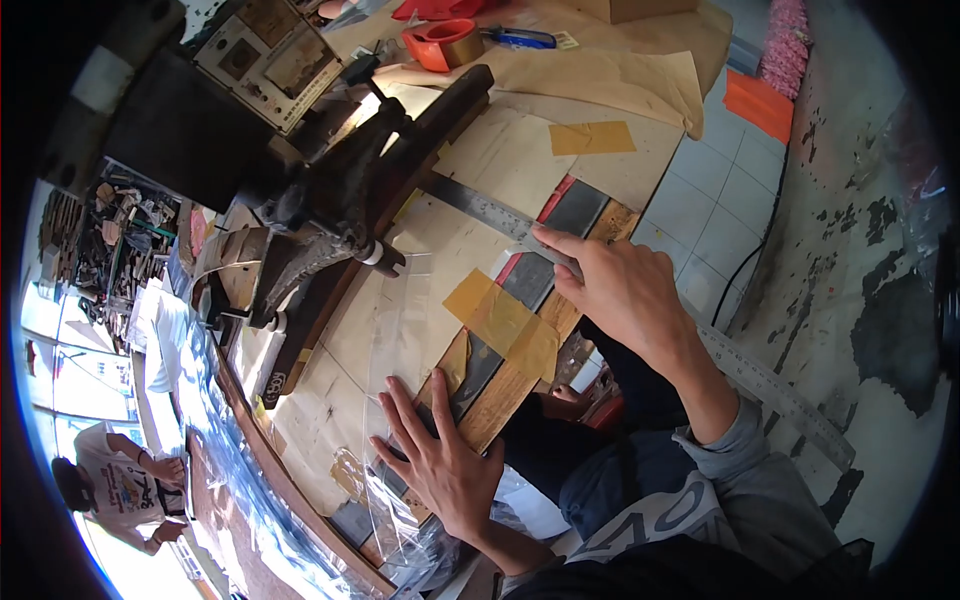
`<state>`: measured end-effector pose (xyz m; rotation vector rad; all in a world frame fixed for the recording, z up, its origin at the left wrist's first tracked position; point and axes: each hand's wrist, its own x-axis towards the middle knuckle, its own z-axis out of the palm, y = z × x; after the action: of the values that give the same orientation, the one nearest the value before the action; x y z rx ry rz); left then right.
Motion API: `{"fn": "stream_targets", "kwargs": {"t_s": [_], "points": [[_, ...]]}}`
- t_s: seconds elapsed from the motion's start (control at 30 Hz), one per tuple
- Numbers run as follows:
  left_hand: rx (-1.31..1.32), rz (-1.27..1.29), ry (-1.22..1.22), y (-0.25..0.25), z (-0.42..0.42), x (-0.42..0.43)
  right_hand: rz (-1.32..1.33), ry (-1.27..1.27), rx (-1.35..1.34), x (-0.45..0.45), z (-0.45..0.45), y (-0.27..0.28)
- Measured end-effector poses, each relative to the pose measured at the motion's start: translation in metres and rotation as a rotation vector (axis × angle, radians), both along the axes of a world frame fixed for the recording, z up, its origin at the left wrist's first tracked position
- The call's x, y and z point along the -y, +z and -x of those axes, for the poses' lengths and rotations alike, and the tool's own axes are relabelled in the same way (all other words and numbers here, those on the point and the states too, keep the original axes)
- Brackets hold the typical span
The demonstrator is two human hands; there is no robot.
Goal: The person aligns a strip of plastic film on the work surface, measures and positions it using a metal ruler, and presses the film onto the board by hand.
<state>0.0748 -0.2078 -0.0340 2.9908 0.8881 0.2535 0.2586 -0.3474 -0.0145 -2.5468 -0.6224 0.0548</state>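
- While spreading one left hand (437, 475) over one clear plastic sheet (398, 340),
- pinching one metal ruler (480, 207) with one right hand (625, 292);
- facing one tape roll (443, 46) beyond.

Right grip (628, 290) on metal ruler (487, 211)

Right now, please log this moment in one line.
right hand: on metal ruler; left hand: spread over worktop; yellow tape: across dark strip

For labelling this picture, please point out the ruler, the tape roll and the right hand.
Ruler (485, 209), head view: metal face of its far part.
Tape roll (462, 50), head view: its brown outer side.
Right hand (627, 287), head view: its back.
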Motion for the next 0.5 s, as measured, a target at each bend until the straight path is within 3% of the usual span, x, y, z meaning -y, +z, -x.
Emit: {"fn": "stream_targets", "kwargs": {"t_s": [0.5], "points": [[0.031,0.108,-0.011,0.006,0.005,-0.005,0.151,0.011,0.062,-0.005,0.004,0.009]]}}
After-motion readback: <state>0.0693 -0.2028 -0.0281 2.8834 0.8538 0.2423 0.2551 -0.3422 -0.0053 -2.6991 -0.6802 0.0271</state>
